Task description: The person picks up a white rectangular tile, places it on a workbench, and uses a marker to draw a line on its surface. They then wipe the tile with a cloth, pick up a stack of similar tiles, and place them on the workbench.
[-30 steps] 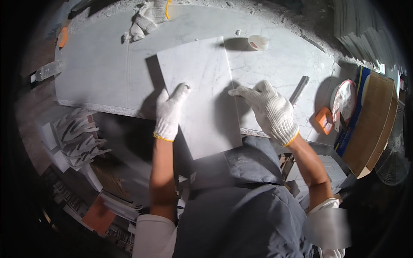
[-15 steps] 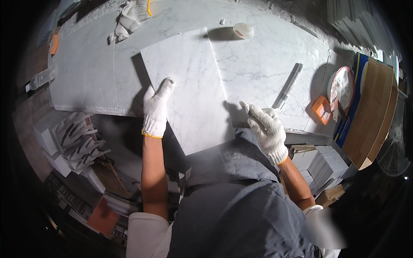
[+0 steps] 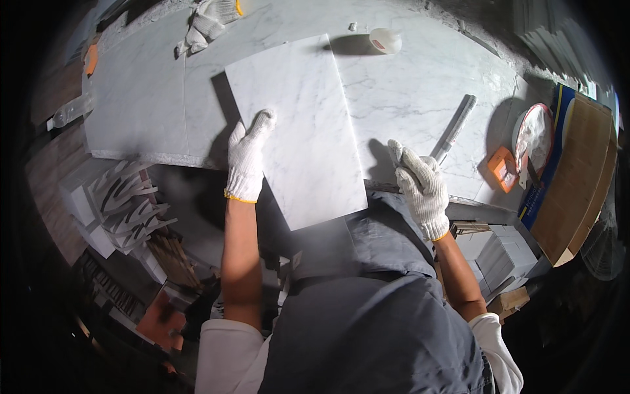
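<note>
The white, grey-veined rectangular marble slab [image 3: 308, 131] overhangs the near edge of the pale marble surface [image 3: 420, 79], its left side clasped in my white-gloved left hand [image 3: 247, 157]. Right of the slab, my white-gloved right hand [image 3: 420, 189] is loosely unfurled. Farther right stands a brown-and-blue cardboard box [image 3: 572, 177], its blue side lettered.

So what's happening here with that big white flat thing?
Someone's gloved left hand is gripping the left edge of a pale, veined slab, thumb on top. The gloved right hand is off to the right, clear of the slab and holding nothing. The slab's near end sticks out past the edge of the marbled table.
</note>
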Tool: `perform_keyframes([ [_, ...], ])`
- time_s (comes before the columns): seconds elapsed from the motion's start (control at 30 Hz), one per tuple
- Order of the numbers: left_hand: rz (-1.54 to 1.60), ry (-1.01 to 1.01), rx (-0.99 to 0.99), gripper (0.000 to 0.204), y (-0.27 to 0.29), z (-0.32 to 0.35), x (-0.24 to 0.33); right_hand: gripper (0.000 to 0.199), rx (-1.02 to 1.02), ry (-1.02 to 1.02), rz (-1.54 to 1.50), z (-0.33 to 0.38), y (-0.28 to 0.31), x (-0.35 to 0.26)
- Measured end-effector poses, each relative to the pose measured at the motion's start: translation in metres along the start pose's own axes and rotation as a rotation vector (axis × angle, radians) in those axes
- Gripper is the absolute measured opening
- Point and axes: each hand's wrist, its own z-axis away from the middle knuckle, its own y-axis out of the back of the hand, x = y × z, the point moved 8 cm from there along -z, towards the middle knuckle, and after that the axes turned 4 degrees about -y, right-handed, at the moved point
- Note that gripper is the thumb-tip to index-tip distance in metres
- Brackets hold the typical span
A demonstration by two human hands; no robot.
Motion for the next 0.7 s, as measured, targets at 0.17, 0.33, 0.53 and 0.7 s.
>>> perform_keyframes([
  [0.17, 0.009, 0.010, 0.008, 0.039, -0.001, 0.000, 0.001, 0.043, 0.004, 0.110, 0.021, -0.002, 0.000, -0.012],
  [0.33, 0.087, 0.036, 0.026, 0.034, -0.001, 0.000, -0.002, 0.041, 0.119, 0.239, 0.118, 0.008, 0.000, 0.005],
  [0.53, 0.030, 0.016, 0.015, 0.038, 0.000, 0.000, -0.001, 0.040, 0.135, 0.200, 0.246, 0.014, -0.002, 0.026],
  [0.7, 0.082, 0.004, 0.015, 0.033, -0.001, 0.000, 0.000, 0.039, 0.099, 0.050, 0.273, 0.015, -0.002, 0.034],
])
